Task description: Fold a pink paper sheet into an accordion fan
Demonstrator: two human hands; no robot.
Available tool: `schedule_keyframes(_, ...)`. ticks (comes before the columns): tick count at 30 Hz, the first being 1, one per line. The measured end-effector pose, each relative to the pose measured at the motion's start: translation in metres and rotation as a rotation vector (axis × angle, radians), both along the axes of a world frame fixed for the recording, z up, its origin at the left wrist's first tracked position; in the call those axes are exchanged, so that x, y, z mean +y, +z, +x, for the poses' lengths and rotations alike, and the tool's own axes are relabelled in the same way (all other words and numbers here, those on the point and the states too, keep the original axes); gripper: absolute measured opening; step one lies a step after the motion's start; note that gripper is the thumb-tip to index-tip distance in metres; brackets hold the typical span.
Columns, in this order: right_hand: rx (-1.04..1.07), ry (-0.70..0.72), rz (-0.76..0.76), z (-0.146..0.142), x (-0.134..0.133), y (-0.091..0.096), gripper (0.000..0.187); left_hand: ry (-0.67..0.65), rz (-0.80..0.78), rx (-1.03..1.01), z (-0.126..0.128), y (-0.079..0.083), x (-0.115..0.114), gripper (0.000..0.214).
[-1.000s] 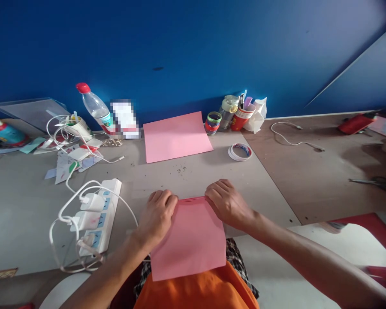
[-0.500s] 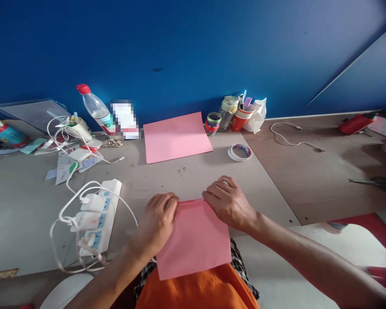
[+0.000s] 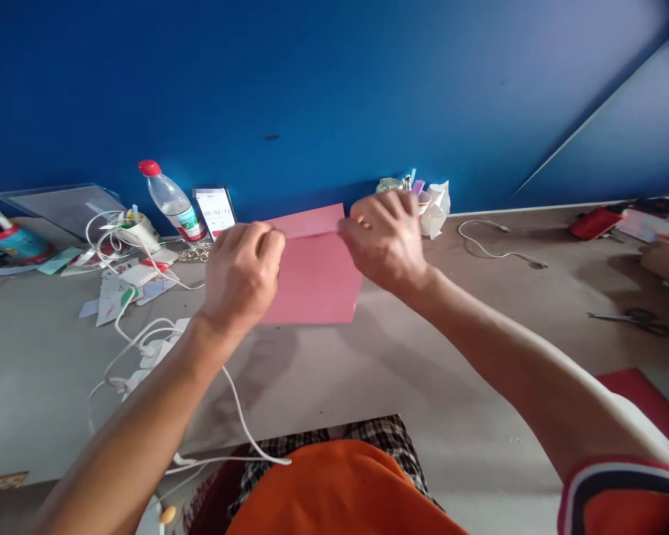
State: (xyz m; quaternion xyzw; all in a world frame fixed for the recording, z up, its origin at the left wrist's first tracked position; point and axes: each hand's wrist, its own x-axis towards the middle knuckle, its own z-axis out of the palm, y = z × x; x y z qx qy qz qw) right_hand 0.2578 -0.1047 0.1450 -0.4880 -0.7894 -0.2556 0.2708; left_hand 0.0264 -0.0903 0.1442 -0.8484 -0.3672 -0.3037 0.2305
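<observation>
Several layers of pink paper [image 3: 317, 279] hang between my two hands above the desk. My left hand [image 3: 244, 275] is closed on the upper left corner. At the upper right corner, my right hand [image 3: 387, 238] is closed with its fingers curled, slightly blurred. Behind the top edge, another pink sheet [image 3: 312, 219] lies on the desk by the blue wall, mostly covered from sight by the held paper. My right hand also blocks much of the cups behind it.
A red-capped bottle [image 3: 170, 200] and a phone [image 3: 215, 212] stand at the back left. White cables run over a power strip [image 3: 156, 349]. Crumpled tissue [image 3: 438, 208] stands at the back right, with a white cable [image 3: 493, 249], scissors [image 3: 635, 319] and a person's arm [image 3: 666, 267] farther right.
Both my hands have moved from the desk's near edge toward the back wall, carrying the pink paper with them. It now overlaps the view of the pink sheet lying there.
</observation>
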Motion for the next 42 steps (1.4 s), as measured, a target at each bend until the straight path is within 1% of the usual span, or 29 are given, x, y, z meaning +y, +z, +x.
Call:
schedule_keyframes(1, 0.049, 0.007, 0.069, 0.001, -0.006, 0.007, 0.035, -0.022, 0.070, -0.044, -0.002, 0.007, -0.007, 0.022)
schedule_keyframes(2, 0.082, 0.012, 0.110, 0.002, -0.015, 0.010, 0.033, -0.050, 0.124, -0.082, -0.003, 0.009, -0.016, 0.021)
schedule_keyframes(3, 0.102, 0.011, 0.122, 0.003, -0.028, 0.006, 0.029, -0.080, 0.144, -0.104, -0.006, 0.006, -0.028, 0.021)
schedule_keyframes(4, 0.104, 0.023, 0.123, 0.003, -0.044, -0.002, 0.025, -0.113, 0.127, -0.109, -0.008, -0.002, -0.042, 0.023)
schedule_keyframes(6, 0.049, 0.107, 0.067, 0.000, -0.078, -0.032, 0.024, -0.160, 0.039, -0.094, -0.014, -0.029, -0.070, 0.026)
schedule_keyframes(7, 0.013, 0.155, -0.001, -0.002, -0.095, -0.050, 0.024, -0.172, -0.033, -0.073, -0.018, -0.046, -0.083, 0.026)
schedule_keyframes(9, -0.020, 0.220, -0.192, -0.008, -0.124, -0.087, 0.023, -0.204, -0.170, -0.008, -0.023, -0.080, -0.106, 0.024)
schedule_keyframes(11, -0.008, 0.227, -0.329, -0.015, -0.143, -0.116, 0.019, -0.225, -0.265, 0.046, -0.027, -0.108, -0.122, 0.021)
schedule_keyframes(13, -0.011, 0.202, -0.419, -0.019, -0.152, -0.134, 0.014, -0.217, -0.324, 0.076, -0.029, -0.127, -0.132, 0.017)
schedule_keyframes(15, -0.008, 0.183, -0.475, -0.022, -0.152, -0.141, 0.008, -0.176, -0.380, 0.109, -0.029, -0.137, -0.137, 0.017)
schedule_keyframes(20, 0.019, 0.207, -0.523, -0.026, -0.144, -0.142, 0.005, -0.114, -0.493, 0.194, -0.026, -0.144, -0.139, 0.022)
schedule_keyframes(24, 0.030, 0.260, -0.577, -0.033, -0.145, -0.148, 0.005, -0.091, -0.559, 0.188, -0.024, -0.147, -0.140, 0.022)
schedule_keyframes(29, 0.027, 0.264, -0.612, -0.037, -0.145, -0.155, 0.007, -0.085, -0.561, 0.147, -0.023, -0.149, -0.142, 0.023)
schedule_keyframes(34, 0.009, 0.264, -0.625, -0.041, -0.143, -0.153, 0.011, -0.085, -0.567, 0.116, -0.023, -0.153, -0.145, 0.025)
schedule_keyframes(37, 0.027, 0.246, -0.629, -0.043, -0.143, -0.151, 0.014, -0.081, -0.575, 0.088, -0.022, -0.154, -0.146, 0.021)
schedule_keyframes(42, 0.052, 0.203, -0.650, -0.048, -0.145, -0.151, 0.013, -0.076, -0.611, 0.049, -0.020, -0.155, -0.147, 0.020)
